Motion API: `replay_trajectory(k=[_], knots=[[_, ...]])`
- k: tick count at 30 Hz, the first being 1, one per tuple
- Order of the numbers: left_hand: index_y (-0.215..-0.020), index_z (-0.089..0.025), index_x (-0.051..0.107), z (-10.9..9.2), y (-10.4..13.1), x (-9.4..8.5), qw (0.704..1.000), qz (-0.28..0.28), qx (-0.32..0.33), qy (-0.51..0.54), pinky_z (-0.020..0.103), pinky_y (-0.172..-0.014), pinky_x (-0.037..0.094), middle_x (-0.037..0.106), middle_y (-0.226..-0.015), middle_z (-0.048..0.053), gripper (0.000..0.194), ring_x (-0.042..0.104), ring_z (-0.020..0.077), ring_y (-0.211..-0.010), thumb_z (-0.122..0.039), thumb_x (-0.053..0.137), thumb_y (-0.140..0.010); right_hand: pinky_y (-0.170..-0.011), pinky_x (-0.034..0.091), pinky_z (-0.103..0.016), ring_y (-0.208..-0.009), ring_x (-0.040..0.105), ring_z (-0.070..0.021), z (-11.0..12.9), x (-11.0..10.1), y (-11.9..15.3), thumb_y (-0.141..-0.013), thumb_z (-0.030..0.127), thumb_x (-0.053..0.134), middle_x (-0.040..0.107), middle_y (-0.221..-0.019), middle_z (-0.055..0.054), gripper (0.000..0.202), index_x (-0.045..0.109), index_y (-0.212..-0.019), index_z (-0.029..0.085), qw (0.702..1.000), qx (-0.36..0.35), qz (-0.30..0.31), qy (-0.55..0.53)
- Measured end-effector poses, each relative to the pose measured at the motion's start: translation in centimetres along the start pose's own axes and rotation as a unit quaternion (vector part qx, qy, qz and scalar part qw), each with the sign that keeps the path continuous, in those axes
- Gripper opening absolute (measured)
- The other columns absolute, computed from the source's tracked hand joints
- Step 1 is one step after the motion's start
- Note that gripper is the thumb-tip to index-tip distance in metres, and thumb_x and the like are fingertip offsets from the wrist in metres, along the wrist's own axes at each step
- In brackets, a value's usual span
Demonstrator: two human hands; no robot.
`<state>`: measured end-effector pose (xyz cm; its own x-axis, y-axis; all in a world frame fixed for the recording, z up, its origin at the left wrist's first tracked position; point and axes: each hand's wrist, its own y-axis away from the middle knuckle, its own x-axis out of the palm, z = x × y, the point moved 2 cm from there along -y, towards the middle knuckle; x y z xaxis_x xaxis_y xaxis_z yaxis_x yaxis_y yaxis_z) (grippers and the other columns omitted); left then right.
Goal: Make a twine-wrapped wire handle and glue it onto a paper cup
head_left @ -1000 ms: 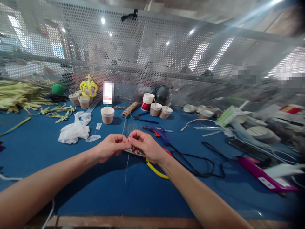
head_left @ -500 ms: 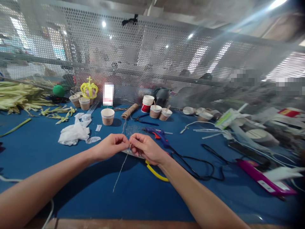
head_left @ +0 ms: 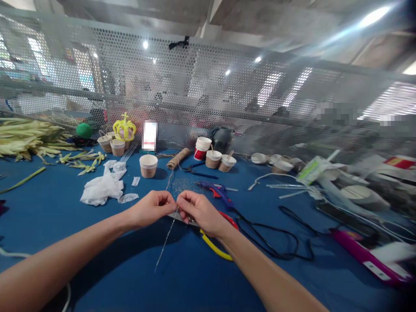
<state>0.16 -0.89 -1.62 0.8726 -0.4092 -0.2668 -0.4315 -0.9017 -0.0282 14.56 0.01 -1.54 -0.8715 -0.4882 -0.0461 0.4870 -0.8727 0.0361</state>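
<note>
My left hand [head_left: 152, 211] and my right hand [head_left: 202, 213] meet over the middle of the blue table, fingertips almost touching. Both are closed in a pinch on a thin, pale twisted string [head_left: 165, 245], whose loose end hangs toward me. Beyond the hands, a strand of twine [head_left: 170, 177] runs back to a brown twine roll [head_left: 178, 159]. Partly hidden under my right hand lies a tool with a yellow curved handle [head_left: 216, 249], a red handle [head_left: 229, 219] and a flat metal part. A blue glue gun [head_left: 217, 193] rests just beyond my right hand.
Pliers [head_left: 201, 173] and a paper cup [head_left: 148, 167] stand or lie behind the hands. Crumpled white tissue [head_left: 102, 188] is at left, near pale green husks [head_left: 29, 138] and a yellow crown [head_left: 125, 130]. Black cable [head_left: 276, 242] and a purple power strip [head_left: 367, 260] lie at right.
The whole view has tilted slightly upward, so everything sits a little lower. Both hands keep the same pinch on the string, with hardly any change between them.
</note>
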Motion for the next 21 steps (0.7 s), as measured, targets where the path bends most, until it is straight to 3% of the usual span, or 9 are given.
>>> replay_trajectory(k=[12,21], knots=[[-0.061,-0.014,0.047,0.24,-0.08,0.32,0.998,-0.015,-0.024,0.049,0.02,-0.046,0.019,0.041,-0.052,-0.006,0.026,0.03,0.0061,-0.049,-0.037,0.057,-0.067,-0.045,0.036,-0.021,-0.044,0.044,-0.0066,0.34,0.08,0.12,-0.071,0.046,0.057,0.047,-0.05,0.005,0.031,0.048,-0.068,0.016,0.996,-0.023,-0.021,0.082],[-0.058,-0.015,0.044,0.47,-0.22,0.43,0.998,-0.02,-0.036,0.04,0.021,-0.044,0.014,0.036,-0.049,-0.007,0.03,0.024,0.006,-0.046,-0.041,0.056,-0.068,-0.043,0.036,-0.02,-0.043,0.043,-0.0065,-0.09,0.22,-0.1,-0.07,0.047,0.056,0.046,-0.048,0.006,0.032,0.045,-0.067,0.017,0.995,-0.011,-0.047,0.092]])
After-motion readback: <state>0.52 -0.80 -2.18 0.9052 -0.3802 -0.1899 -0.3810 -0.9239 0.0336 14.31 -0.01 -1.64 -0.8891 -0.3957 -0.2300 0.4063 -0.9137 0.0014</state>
